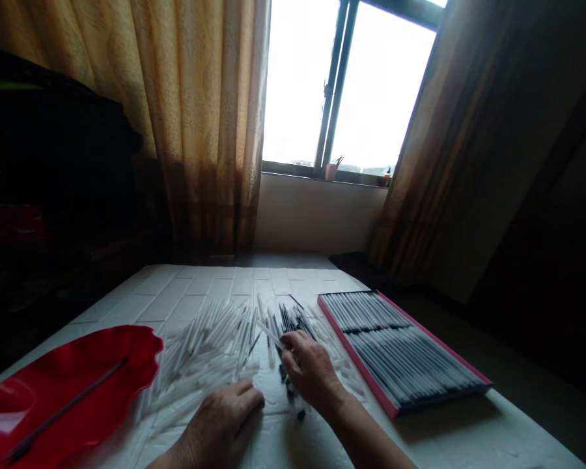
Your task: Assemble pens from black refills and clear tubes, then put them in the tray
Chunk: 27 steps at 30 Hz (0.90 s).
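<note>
My right hand (310,365) is closed on a translucent tube, which points up and left from its fingers. Beneath and behind that hand lies a bunch of dark pens (288,319), some with black ends toward me. To the left, my left hand (224,420) rests low over the table with its fingers curled; a thin dark item shows under them, too dim to name. Many translucent tubes (190,378) are spread beside and beyond my left hand. At the right, a pink-edged box (359,365) holds two rows of tubes with dark contents.
A red scalloped tray (78,384) with one long dark stick in it sits at the left. The white brick-patterned table cover (200,280) reaches toward the window. Curtains (205,130) hang behind, and a pink cup (331,171) stands on the sill.
</note>
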Available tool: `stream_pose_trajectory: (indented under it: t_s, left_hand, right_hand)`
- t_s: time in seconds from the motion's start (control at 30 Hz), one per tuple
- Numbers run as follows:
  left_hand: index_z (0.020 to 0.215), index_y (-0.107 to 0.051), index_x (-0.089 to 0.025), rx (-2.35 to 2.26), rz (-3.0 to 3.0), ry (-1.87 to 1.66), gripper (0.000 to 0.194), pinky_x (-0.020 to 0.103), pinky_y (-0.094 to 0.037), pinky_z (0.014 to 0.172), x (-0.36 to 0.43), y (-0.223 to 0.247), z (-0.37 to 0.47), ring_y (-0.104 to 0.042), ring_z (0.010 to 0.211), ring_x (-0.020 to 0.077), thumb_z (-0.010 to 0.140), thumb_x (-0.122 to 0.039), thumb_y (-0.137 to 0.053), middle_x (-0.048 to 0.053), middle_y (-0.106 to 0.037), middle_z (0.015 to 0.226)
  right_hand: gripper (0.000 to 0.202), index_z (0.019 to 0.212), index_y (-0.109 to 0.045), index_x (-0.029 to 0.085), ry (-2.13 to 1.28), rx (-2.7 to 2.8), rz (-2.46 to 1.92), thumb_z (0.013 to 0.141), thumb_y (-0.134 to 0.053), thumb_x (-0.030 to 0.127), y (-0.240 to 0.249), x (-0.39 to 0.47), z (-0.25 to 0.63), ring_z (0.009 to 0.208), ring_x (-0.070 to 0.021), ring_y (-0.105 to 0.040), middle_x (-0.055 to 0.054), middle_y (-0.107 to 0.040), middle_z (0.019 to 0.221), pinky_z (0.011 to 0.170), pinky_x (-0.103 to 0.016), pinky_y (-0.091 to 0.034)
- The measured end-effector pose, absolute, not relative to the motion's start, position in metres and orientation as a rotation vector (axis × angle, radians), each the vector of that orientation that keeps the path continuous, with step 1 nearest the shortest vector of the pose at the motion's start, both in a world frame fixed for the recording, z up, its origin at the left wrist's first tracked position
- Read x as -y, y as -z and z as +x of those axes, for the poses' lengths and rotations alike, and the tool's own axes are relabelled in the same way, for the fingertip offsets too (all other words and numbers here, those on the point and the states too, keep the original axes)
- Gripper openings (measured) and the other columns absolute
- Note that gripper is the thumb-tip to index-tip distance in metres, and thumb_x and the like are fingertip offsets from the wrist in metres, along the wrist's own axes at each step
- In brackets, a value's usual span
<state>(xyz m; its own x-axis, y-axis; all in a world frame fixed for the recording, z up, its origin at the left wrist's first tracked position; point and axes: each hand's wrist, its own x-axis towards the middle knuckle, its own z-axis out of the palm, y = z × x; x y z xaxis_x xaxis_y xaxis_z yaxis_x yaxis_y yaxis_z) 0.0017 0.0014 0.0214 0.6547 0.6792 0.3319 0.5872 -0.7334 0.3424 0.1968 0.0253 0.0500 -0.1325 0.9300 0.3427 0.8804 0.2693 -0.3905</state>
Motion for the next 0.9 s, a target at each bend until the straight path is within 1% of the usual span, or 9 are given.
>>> stream_pose_trajectory:
  t_s: [0.1, 0.2, 0.23, 0.3, 0.37, 0.43, 0.53, 0.7, 0.9]
  left_hand:
    - [0.086, -0.063, -0.022, -1.021, 2.492, -0.800, 0.020, 0.027, -0.048, 0.067, -0.005, -0.016, -0.002, -0.068, 0.075, 0.0200, 0.091, -0.017, -0.045, 0.004, -0.069, 0.083]
    - [0.096, -0.064, -0.025, -1.060, 2.072, -1.056, 0.012, 0.029, -0.050, 0.071, -0.014, -0.005, -0.005, -0.068, 0.073, 0.0195, 0.089, -0.030, -0.055, 0.002, -0.070, 0.084]
    - [0.102, -0.062, -0.024, -1.088, 1.974, -1.097, 0.018, 0.029, -0.051, 0.068, -0.017, -0.001, -0.006, -0.068, 0.068, 0.0180, 0.089, -0.035, -0.056, 0.002, -0.069, 0.084]
    - [0.117, -0.055, -0.023, -1.139, 1.834, -1.122, 0.035, 0.025, -0.050, 0.052, -0.025, 0.007, -0.008, -0.065, 0.055, 0.0146, 0.091, -0.046, -0.053, 0.001, -0.068, 0.084]
    - [0.124, -0.047, -0.021, -1.158, 1.693, -1.134, 0.052, 0.020, -0.042, 0.035, -0.033, 0.012, -0.010, -0.063, 0.047, 0.0141, 0.088, -0.058, -0.052, 0.001, -0.066, 0.081]
    - [0.117, -0.052, -0.018, -1.158, 1.575, -1.140, 0.060, 0.017, -0.033, 0.028, -0.038, 0.014, -0.011, -0.059, 0.041, 0.0138, 0.082, -0.067, -0.053, -0.002, -0.063, 0.066]
    - [0.095, -0.060, -0.017, -1.140, 1.455, -1.162, 0.057, 0.015, -0.032, 0.028, -0.042, 0.014, -0.011, -0.053, 0.037, 0.0115, 0.075, -0.070, -0.060, -0.007, -0.054, 0.048]
    - [0.087, -0.063, -0.018, -1.117, 1.337, -1.225, 0.057, 0.014, -0.031, 0.027, -0.044, 0.013, -0.008, -0.053, 0.037, 0.0109, 0.066, -0.071, -0.068, -0.007, -0.056, 0.047]
    - [0.085, -0.063, -0.017, -1.085, 1.275, -1.250, 0.055, 0.015, -0.033, 0.028, -0.041, 0.006, -0.010, -0.053, 0.037, 0.0103, 0.062, -0.066, -0.074, -0.006, -0.058, 0.048]
  right_hand:
    - [0.024, 0.098, -0.069, 0.018, -0.394, 1.877, -1.437, 0.082, -0.052, 0.013, -0.047, -0.030, 0.204, 0.082, -0.0180, -0.064, -0.006, -0.069, 0.093, 0.074, -0.026, -0.046]
    - [0.020, 0.097, -0.070, 0.017, -0.655, 1.794, -1.269, 0.081, -0.058, 0.018, -0.041, -0.032, 0.207, 0.072, -0.0155, -0.062, -0.004, -0.068, 0.085, 0.066, -0.024, -0.048]
    - [0.018, 0.096, -0.070, 0.017, -0.713, 1.779, -1.241, 0.080, -0.060, 0.019, -0.039, -0.032, 0.207, 0.069, -0.0146, -0.060, -0.003, -0.067, 0.082, 0.063, -0.024, -0.047]
    - [0.015, 0.092, -0.069, 0.017, -0.766, 1.790, -1.212, 0.078, -0.062, 0.018, -0.038, -0.030, 0.205, 0.064, -0.0129, -0.057, -0.002, -0.066, 0.079, 0.059, -0.023, -0.045]
    - [0.014, 0.088, -0.069, 0.017, -0.749, 1.836, -1.190, 0.075, -0.063, 0.015, -0.040, -0.027, 0.203, 0.064, -0.0120, -0.056, -0.001, -0.066, 0.079, 0.060, -0.023, -0.045]
    - [0.014, 0.085, -0.069, 0.018, -0.722, 1.877, -1.167, 0.073, -0.063, 0.012, -0.044, -0.024, 0.201, 0.065, -0.0118, -0.056, 0.000, -0.066, 0.078, 0.061, -0.023, -0.045]
    - [0.017, 0.085, -0.068, 0.018, -0.757, 1.863, -1.147, 0.071, -0.064, 0.011, -0.046, -0.022, 0.202, 0.067, -0.0123, -0.057, -0.001, -0.066, 0.080, 0.063, -0.023, -0.046]
    - [0.029, 0.099, -0.066, 0.017, -1.181, 1.706, -1.119, 0.070, -0.067, 0.018, -0.045, -0.028, 0.219, 0.072, -0.0134, -0.060, -0.003, -0.067, 0.086, 0.063, -0.024, -0.047]
    - [0.024, 0.082, -0.068, 0.014, -1.373, 1.739, -1.143, 0.073, -0.072, 0.036, -0.058, -0.032, 0.234, 0.056, -0.0097, -0.055, 0.002, -0.063, 0.066, 0.054, -0.022, -0.044]
